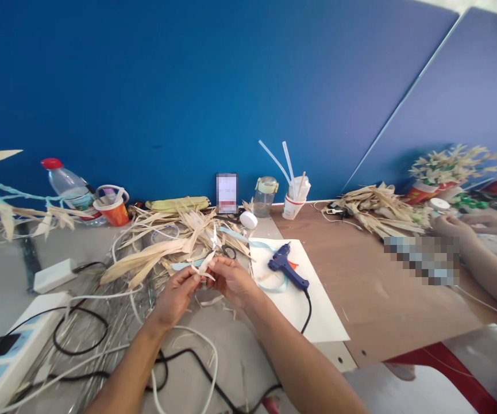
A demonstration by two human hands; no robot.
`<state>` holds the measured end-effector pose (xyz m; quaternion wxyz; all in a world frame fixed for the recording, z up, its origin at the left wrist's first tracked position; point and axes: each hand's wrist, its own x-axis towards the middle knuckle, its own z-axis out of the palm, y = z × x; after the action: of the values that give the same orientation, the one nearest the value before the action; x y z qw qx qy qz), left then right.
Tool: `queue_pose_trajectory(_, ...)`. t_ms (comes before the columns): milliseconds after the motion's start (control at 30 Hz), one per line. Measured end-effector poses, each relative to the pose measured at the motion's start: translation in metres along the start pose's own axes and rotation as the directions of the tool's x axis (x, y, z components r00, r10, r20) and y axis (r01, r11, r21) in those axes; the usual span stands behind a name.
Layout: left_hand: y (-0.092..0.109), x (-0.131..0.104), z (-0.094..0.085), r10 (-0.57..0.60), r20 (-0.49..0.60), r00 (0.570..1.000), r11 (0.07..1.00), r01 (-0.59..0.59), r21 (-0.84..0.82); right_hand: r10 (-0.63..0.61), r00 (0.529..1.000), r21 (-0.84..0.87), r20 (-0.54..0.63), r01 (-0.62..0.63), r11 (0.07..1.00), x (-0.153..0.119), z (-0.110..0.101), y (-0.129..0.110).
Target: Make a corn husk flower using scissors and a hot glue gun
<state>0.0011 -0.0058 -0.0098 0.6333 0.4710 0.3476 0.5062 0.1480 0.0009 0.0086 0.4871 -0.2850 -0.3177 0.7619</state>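
My left hand (174, 296) and my right hand (233, 280) meet over the table and pinch a small folded piece of pale corn husk (206, 264) between their fingertips. A light blue ribbon (248, 240) trails from near the husk piece toward the white sheet (312, 307). Behind my hands lies a pile of dry corn husks (166, 247). A blue glue gun (286, 265) rests on the white sheet just right of my right hand, its black cord running toward me.
Power strips (2, 359) and tangled cables (80, 336) lie at the left. A water bottle (69, 187), orange cup (114, 211), phone (226, 194), jar (265, 196) and cup of glue sticks (295, 201) line the blue wall. Another person's arm (481, 261) works at the right beside more husks (375, 210).
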Motion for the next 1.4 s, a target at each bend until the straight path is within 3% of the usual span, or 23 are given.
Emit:
queue_pose_trajectory(300, -0.009, 0.002, -0.008, 0.012, -0.011, 1.0, 0.995, -0.011, 0.102, -0.027, 0.999, -0.074, -0.043, 0.023, 0.997, 0.0, -0.001, -0.003)
queue_pose_trajectory(467, -0.005, 0.002, -0.005, 0.042, 0.042, 0.998, 0.984, -0.049, 0.173, -0.002, 0.997, -0.086, -0.072, -0.005, 0.996, 0.001, -0.004, -0.003)
queue_pose_trajectory(667, 0.003, 0.002, 0.001, 0.108, -0.025, 0.994, 0.941, -0.094, 0.326, 0.0, 0.995, -0.069, -0.101, -0.007, 0.998, 0.001, -0.005, -0.001)
queue_pose_trajectory(1100, -0.002, 0.003, -0.004, 0.268, -0.061, 0.962, 0.869, -0.214, 0.447, -0.067, 0.994, -0.092, -0.086, 0.059, 0.994, 0.001, -0.001, 0.002)
queue_pose_trajectory(1267, -0.006, 0.003, -0.004, 0.178, -0.114, 0.977, 0.909, -0.119, 0.399, -0.097, 0.982, -0.173, -0.16, 0.069, 0.982, 0.001, -0.003, 0.0)
queue_pose_trajectory(1400, -0.014, 0.004, -0.005, 0.104, -0.156, 0.982, 0.942, -0.047, 0.331, -0.092, 0.978, -0.118, -0.189, 0.071, 0.99, 0.003, -0.007, 0.0)
